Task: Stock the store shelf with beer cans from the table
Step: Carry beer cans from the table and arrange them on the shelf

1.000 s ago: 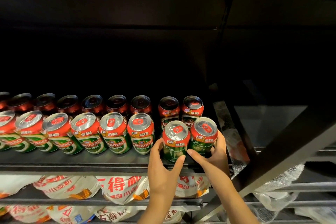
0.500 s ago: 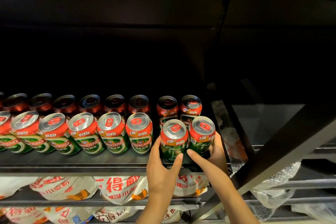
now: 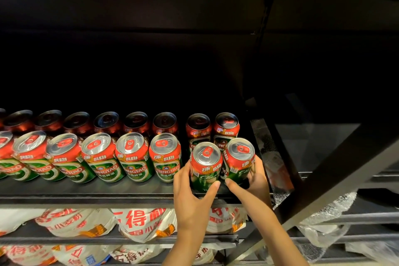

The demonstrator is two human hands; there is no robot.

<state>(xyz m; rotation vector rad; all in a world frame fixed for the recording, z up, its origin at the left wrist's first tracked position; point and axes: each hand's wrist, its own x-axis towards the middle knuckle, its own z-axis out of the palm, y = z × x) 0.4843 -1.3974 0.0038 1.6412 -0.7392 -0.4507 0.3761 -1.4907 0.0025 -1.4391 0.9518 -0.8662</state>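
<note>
Both hands are curled round beer cans at the right end of the shelf (image 3: 108, 190): the left hand (image 3: 192, 198) grips one can (image 3: 205, 166), the right hand (image 3: 257, 181) grips its neighbour (image 3: 238, 158). Best to slide both back level with the front row (image 3: 133, 157), bases flat, labels turned outward, before letting go.

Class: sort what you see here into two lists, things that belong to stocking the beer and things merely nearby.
Job: left hand gripping one beer can; right hand gripping another can; shelf; stocked cans.

Nearby: white snack bags; clear plastic wrap.
</note>
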